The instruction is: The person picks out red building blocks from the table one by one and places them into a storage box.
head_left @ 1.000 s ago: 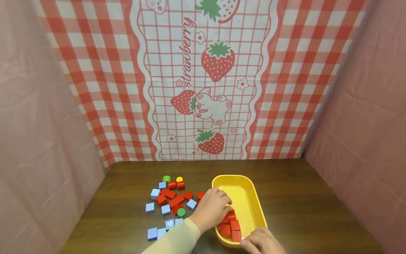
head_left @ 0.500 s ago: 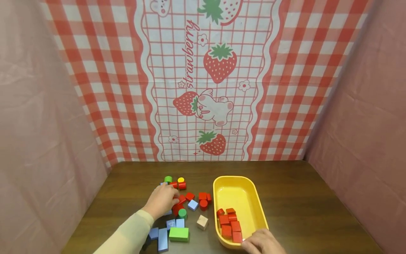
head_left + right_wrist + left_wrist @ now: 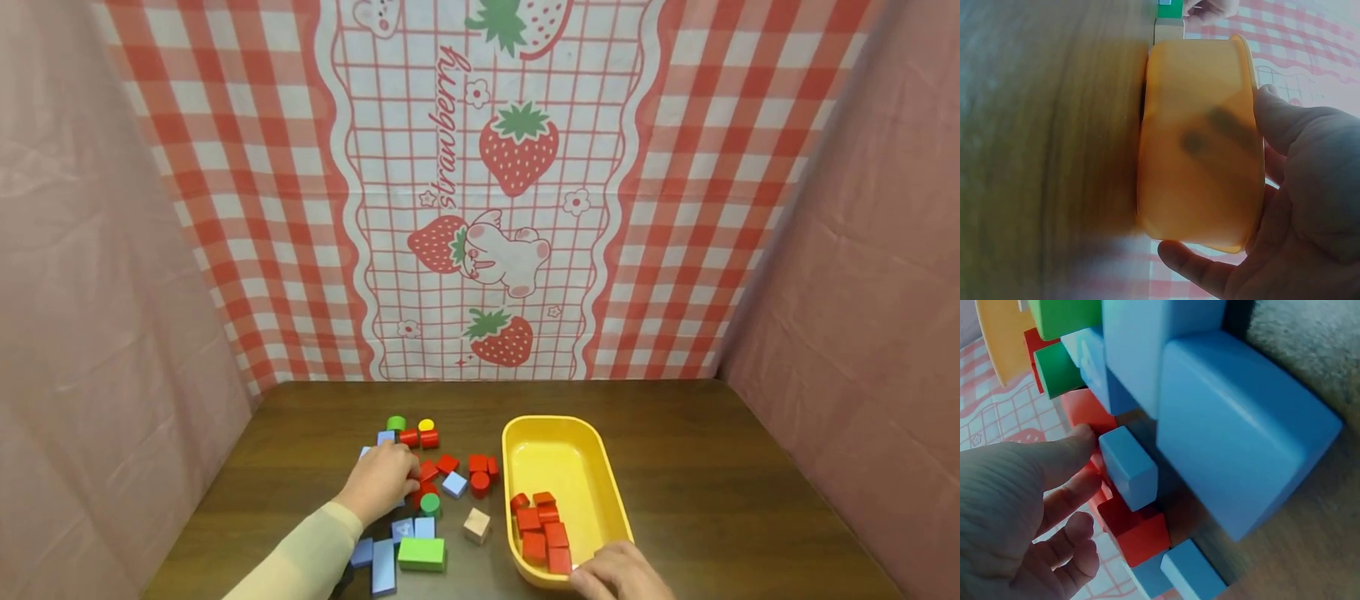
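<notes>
My left hand (image 3: 405, 481) rests on a loose pile of small wooden blocks left of the yellow tray (image 3: 517, 433). In the left wrist view its thumb and forefinger (image 3: 1075, 487) pinch a red block (image 3: 1093, 464) beside a light blue block (image 3: 1127, 465). More red blocks (image 3: 448, 463) lie just right of the fingers. My right hand (image 3: 611, 568) grips the tray's near right corner, thumb on the rim and fingers (image 3: 1191, 270) under the tray's base (image 3: 1197, 144). Several red blocks (image 3: 542, 529) lie in the tray's near end.
Around the left hand lie a green oblong block (image 3: 422, 553), a plain wood cube (image 3: 477, 525), light blue blocks (image 3: 382, 567), a green cylinder (image 3: 430, 503) and a red cylinder (image 3: 480, 483). Checked and pink cloth walls close in the brown table (image 3: 712, 467).
A second ago my left hand was at the tray's left rim; it has swung left to the block pile and settled on a red block. The right hand has kept hold of the tray.
</notes>
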A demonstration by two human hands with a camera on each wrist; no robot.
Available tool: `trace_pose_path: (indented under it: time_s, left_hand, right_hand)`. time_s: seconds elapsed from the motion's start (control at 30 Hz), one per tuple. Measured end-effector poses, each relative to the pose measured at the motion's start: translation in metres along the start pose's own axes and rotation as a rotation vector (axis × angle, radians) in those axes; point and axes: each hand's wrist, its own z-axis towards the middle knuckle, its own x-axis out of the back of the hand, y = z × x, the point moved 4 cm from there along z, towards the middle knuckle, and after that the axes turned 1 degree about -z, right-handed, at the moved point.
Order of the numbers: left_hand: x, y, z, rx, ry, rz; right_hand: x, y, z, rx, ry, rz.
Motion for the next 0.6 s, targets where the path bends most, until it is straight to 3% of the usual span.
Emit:
trace_pose_path:
  time_s: [0.07,0.27,0.4,0.6]
  left_hand:
    - [-0.002,0.002,0.000,-0.025,-0.011,0.004]
    - [-0.007,0.009,-0.002,-0.214,-0.056,-0.019]
    - [-0.007,0.012,-0.003,-0.297,-0.056,0.006]
    - [-0.009,0.011,-0.003,-0.332,-0.036,0.002]
  right_hand:
    - [0.000,0.000,0.000,-0.003,-0.001,-0.002]
    - [0.000,-0.002,0.000,0.093,0.066,-0.014]
    - [0.000,-0.001,0.001,0.095,0.057,-0.009]
    - [0.000,0.001,0.001,0.087,0.024,-0.001]
